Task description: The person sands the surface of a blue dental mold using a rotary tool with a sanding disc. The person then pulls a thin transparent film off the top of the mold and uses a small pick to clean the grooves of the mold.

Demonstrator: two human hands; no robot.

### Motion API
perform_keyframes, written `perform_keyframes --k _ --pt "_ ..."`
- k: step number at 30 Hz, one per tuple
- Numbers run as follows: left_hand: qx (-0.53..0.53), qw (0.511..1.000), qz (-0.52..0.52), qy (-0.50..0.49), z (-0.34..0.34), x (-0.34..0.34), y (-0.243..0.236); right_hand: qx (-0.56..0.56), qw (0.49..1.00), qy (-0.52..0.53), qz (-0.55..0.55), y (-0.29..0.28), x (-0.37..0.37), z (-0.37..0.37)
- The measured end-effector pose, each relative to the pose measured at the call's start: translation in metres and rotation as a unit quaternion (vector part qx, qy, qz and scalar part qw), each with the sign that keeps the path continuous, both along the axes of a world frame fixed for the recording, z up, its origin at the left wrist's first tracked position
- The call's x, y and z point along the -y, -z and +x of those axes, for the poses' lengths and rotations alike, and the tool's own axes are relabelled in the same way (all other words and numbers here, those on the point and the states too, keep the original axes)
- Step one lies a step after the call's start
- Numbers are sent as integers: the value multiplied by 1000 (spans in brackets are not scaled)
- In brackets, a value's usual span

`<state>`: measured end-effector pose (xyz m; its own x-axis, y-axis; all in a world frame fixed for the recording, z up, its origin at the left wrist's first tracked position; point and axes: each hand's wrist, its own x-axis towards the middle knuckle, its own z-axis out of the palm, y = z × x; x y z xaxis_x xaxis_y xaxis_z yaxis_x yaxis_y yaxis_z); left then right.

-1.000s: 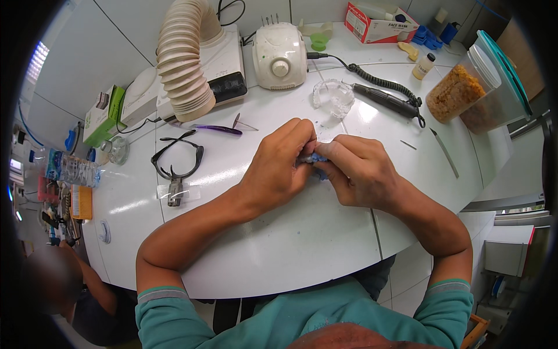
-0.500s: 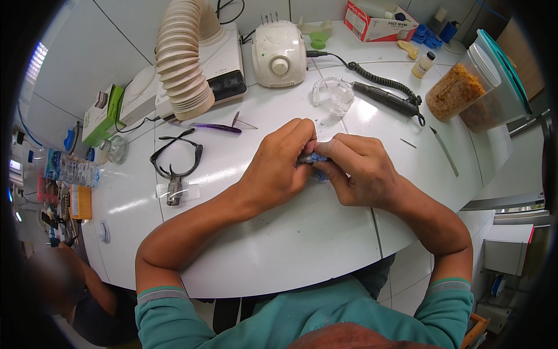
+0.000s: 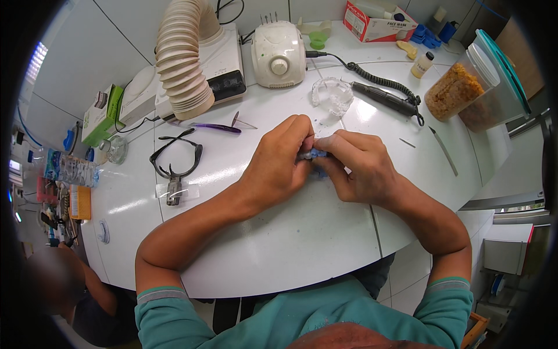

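Observation:
Over the middle of the white table, my left hand (image 3: 280, 156) and my right hand (image 3: 361, 167) meet at a small blue-and-grey piece (image 3: 314, 154). Both hands pinch it between thumb and fingers, which cover most of it, so its exact kind is unclear. Just below it, more blue material (image 3: 321, 173) shows between the hands. Beyond my fingertips lies a clear, arch-shaped dental tray or model (image 3: 332, 96), touched by neither hand.
A black handpiece (image 3: 386, 99) with a coiled cord joins a white control unit (image 3: 279, 55). A ribbed hose (image 3: 181, 64) hangs at back left, above black glasses (image 3: 176, 154). A knife (image 3: 444, 151) and tubs (image 3: 456, 90) are at right. Another person (image 3: 93, 285) sits at lower left.
My fingers have shifted slightly around the small piece, and a little more of its blue and grey surface shows. Both arms stay nearly in place.

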<state>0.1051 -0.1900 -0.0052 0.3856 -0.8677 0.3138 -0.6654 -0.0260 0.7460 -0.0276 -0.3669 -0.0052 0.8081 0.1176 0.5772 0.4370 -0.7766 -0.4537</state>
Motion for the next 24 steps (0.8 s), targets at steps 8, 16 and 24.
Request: perform_keyframes --k 8,16,24 --pt "-160 978 -124 52 22 1 28 -185 882 125 415 -10 20 7" --pt "-421 899 -69 96 30 3 19 -211 830 84 509 -10 21 6" --pt "-483 868 -92 64 32 3 27 -152 898 55 410 -12 8 0"
